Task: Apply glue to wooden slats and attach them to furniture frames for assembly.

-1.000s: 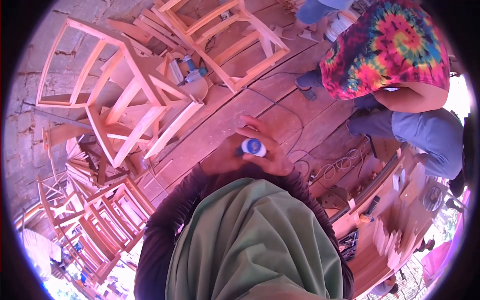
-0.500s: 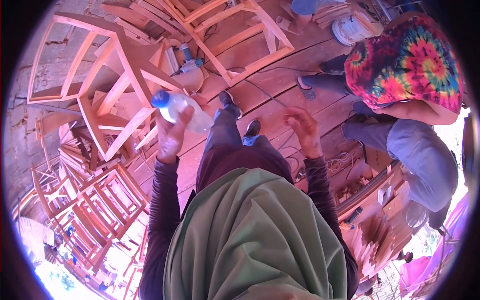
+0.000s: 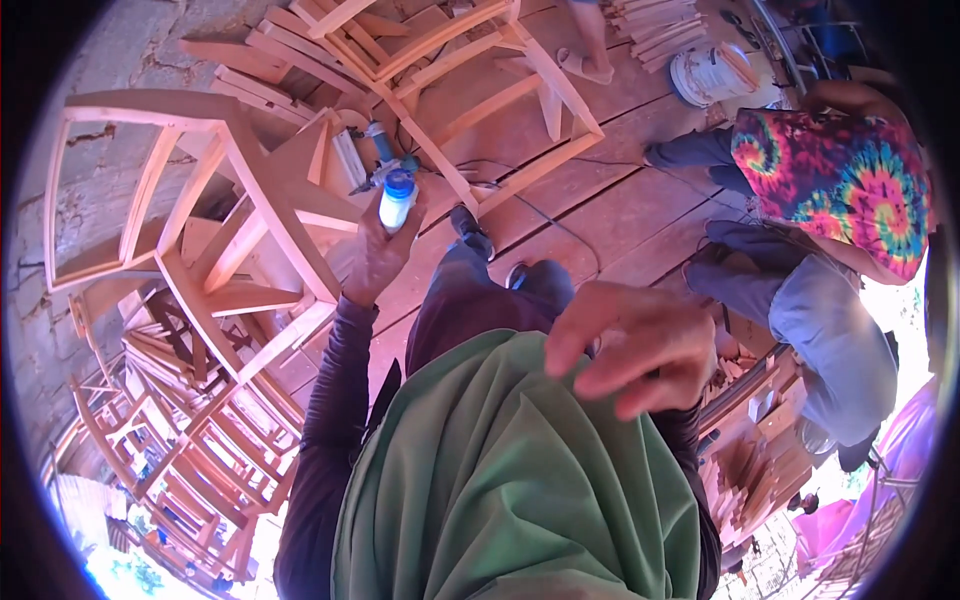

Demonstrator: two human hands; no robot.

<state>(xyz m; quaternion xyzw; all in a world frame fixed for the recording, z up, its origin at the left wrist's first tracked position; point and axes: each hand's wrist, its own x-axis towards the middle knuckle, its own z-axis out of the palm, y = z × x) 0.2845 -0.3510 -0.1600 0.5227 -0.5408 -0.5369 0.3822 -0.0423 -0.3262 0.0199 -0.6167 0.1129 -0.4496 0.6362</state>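
Observation:
My left hand (image 3: 375,262) is wrapped round a plastic bottle (image 3: 396,208) with a blue cap, held up beside the wooden chair frame (image 3: 262,190). The bottle's lower part is hidden by the fingers. Close to the camera, my right hand (image 3: 650,338) is raised over the green cloth (image 3: 510,450) that covers my front. Its fingers are half bent and spread apart, and nothing shows between them.
A blue-green power tool (image 3: 382,150) lies past the bottle, with a cord (image 3: 560,228) running over the plank floor. Another wooden frame (image 3: 480,110) stands ahead. Chair frames (image 3: 200,430) are stacked at left. Two people (image 3: 830,180) bend at right near a white bucket (image 3: 705,78).
The bottle in my left hand has moved right and turned more upright, its cap now facing the camera. My right hand has come up and nearer the camera.

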